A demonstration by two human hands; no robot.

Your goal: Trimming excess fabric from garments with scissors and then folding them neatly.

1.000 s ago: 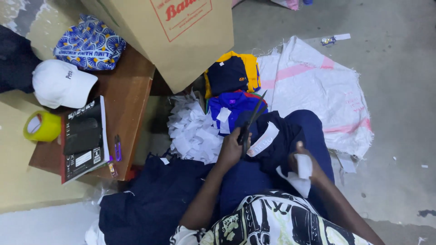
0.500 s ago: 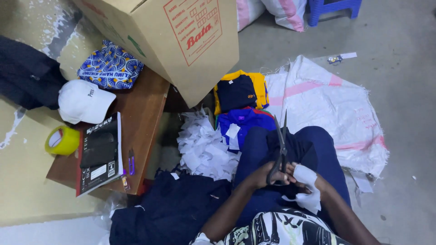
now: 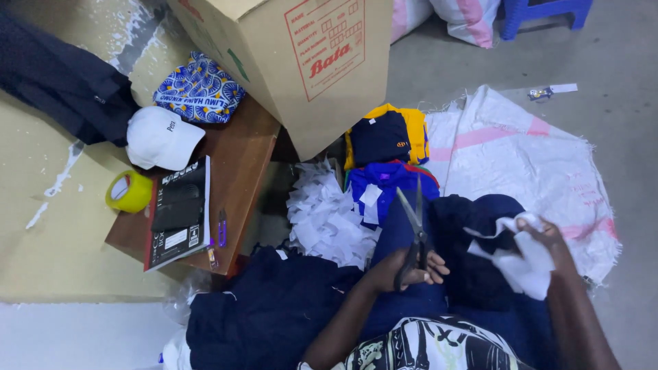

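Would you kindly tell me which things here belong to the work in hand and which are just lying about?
In hand: black-handled steel scissors in left hand; white paper tags in right hand; dark navy garment; heap of white paper slips.

Lying about: white cap; yellow tape roll; black book; cardboard box.

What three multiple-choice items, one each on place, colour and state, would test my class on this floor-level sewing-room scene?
1. Where does the white cap lie?
A on the brown wooden board
B inside the cardboard box
C on the woven sack

2. What colour is the roll of tape?
A red
B yellow
C black

3. What does the left hand hold?
A a book
B nothing
C dark-handled scissors

Key: 1 A, the cap rests at the board's edge beside the black book; 2 B, the roll is bright yellow; 3 C, fingers grip the scissor handles, blades pointing away, while the right hand holds white cloth pieces.
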